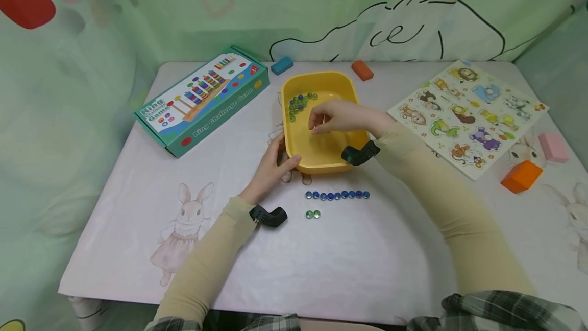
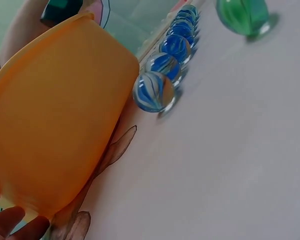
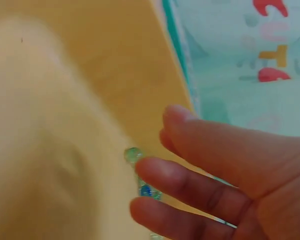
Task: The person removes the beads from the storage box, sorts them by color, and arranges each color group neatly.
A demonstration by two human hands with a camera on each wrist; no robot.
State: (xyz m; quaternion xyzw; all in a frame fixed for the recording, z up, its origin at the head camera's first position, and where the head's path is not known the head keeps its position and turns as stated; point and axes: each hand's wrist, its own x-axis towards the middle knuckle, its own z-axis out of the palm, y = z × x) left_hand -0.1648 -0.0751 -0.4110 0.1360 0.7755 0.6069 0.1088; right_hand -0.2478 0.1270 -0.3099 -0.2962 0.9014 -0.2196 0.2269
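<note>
Gripping yellow tray (image 1: 322, 152) w/ L hand (image 1: 269, 171), R hand (image 1: 341, 116) over it, fingers loosely parted.

My head view facing forward and down over the table (image 1: 331, 269), left wrist low beside the tray (image 2: 65, 110), right close above, tray shared by all

A game box (image 1: 202, 101) neighbours a blue block (image 1: 282, 66).

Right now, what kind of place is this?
Probably a children's play corner: there's a Ring Challenge Game box, an animal picture sheet and a rabbit-print tablecloth.
</note>
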